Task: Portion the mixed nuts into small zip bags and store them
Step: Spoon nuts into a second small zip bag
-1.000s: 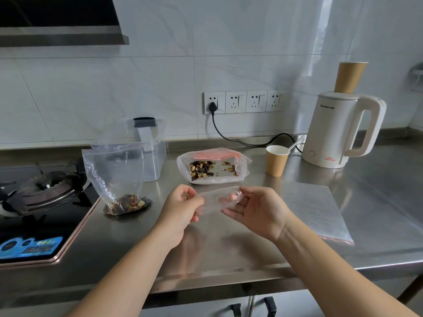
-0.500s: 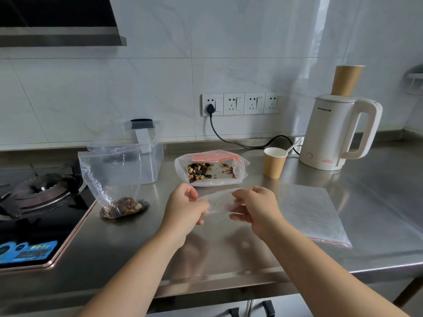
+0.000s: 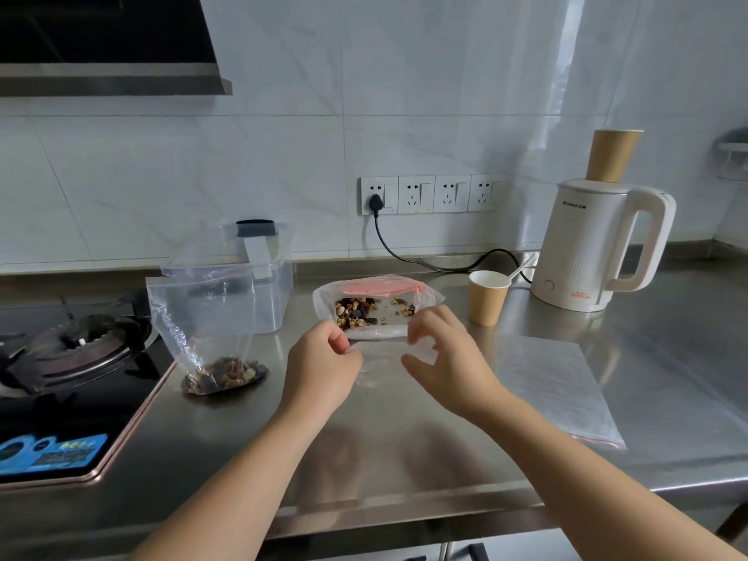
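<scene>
my left hand (image 3: 324, 358) and right hand (image 3: 441, 358) have lifted the small zip bag (image 3: 384, 360) nearer the nut bag (image 3: 376, 307), each pinching an edge, apparently opening it for filling.

zip bags (image 3: 380, 358) 4; paper cups (image 3: 487, 298) 2; kettle (image 3: 599, 244) 1; hands (image 3: 321, 368) 2

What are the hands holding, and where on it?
A small clear zip bag. The left hand pinches its upper left corner, and the right hand grips its upper right edge. It looks empty.
</scene>
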